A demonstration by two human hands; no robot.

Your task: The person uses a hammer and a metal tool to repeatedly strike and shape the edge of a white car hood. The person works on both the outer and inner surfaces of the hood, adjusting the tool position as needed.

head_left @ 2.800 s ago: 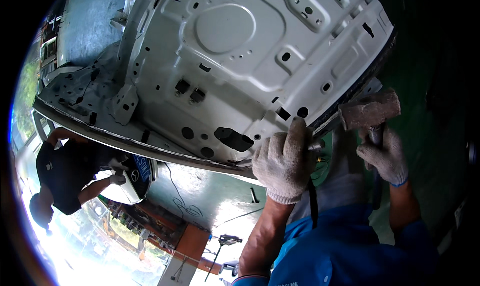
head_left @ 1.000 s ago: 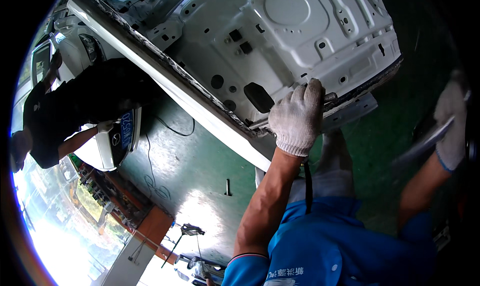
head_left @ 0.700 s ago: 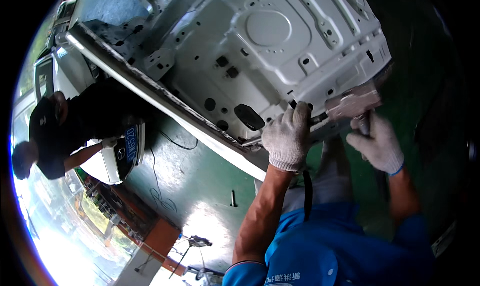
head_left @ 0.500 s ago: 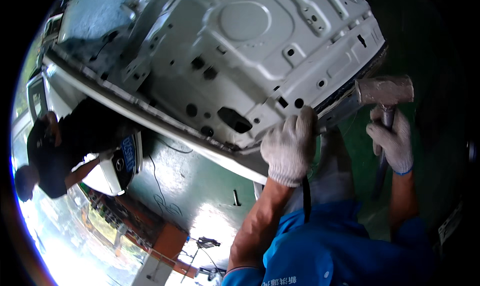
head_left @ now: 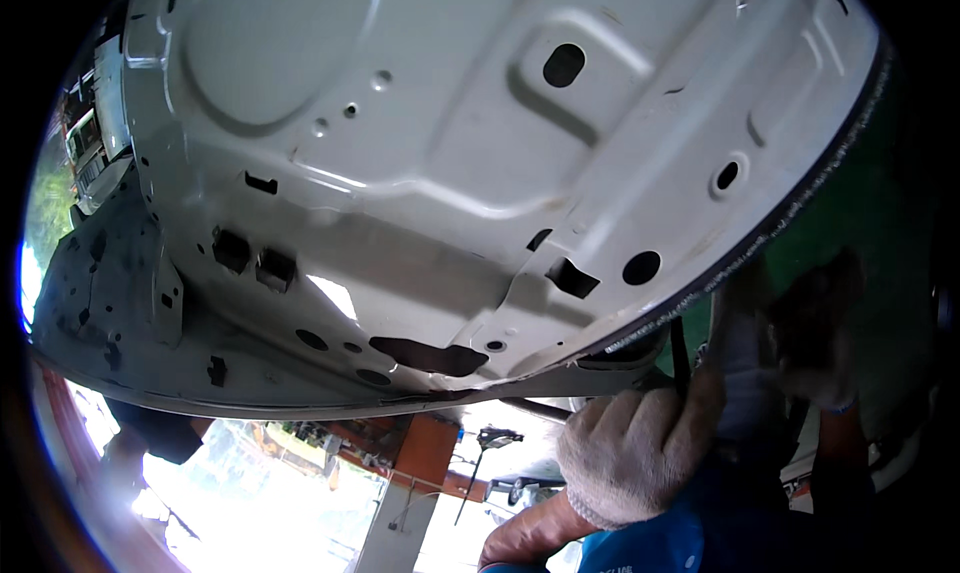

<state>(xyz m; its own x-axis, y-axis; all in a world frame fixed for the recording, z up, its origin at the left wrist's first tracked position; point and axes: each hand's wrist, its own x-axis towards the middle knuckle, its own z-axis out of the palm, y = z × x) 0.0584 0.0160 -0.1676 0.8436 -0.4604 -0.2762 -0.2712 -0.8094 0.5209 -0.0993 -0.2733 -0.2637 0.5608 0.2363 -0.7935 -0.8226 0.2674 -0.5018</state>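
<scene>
Gloves cover both your hands. Your left hand (head_left: 635,448) sits near the lower edge of the large pale metal panel (head_left: 430,168), fingers curled well in; whether they grip anything is hidden from view. A narrow dark strip (head_left: 680,355) shows just beyond its knuckles. Your right hand (head_left: 822,368) is dim and blurred at the right, next to a dark shape, so I can't tell how far it is open or what it has. The panel, pierced with holes, fills the upper view, above an orange-brown cabinet (head_left: 428,448) in the background.
</scene>
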